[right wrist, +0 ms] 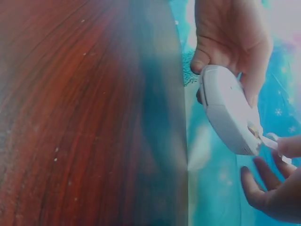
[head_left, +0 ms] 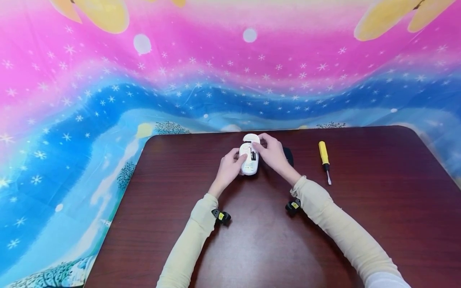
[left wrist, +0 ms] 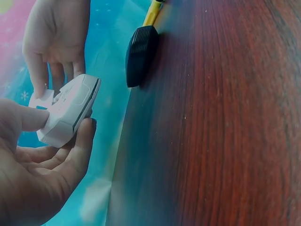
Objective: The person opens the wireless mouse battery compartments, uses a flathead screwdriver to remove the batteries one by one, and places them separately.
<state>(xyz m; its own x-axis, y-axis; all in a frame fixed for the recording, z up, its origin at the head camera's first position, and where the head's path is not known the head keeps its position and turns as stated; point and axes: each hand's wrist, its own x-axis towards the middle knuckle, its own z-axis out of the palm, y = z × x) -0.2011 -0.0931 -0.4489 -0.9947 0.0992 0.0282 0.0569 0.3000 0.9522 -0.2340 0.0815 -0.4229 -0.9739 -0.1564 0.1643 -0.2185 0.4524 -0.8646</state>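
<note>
A white computer mouse (head_left: 249, 168) is held off the table with its underside up in the head view, a dark battery slot showing in it. My left hand (head_left: 229, 164) grips the body from the left, thumb on the underside and fingers beneath. At the far end, my right hand (head_left: 274, 153) pinches a white battery cover (head_left: 251, 137), which stands partly apart from the body. In the right wrist view the cover (right wrist: 269, 142) sits between thumb and fingers at the end of the mouse (right wrist: 228, 110). Whether the cover still touches the body cannot be told.
Behind my right wrist lies a black mouse-shaped thing (head_left: 288, 156), its ribbed side (left wrist: 141, 56) facing the left wrist camera. Farther right on the brown table (head_left: 173, 180) lies a yellow-handled screwdriver (head_left: 323, 154). A patterned cloth (head_left: 216, 68) hangs beyond the table's edge.
</note>
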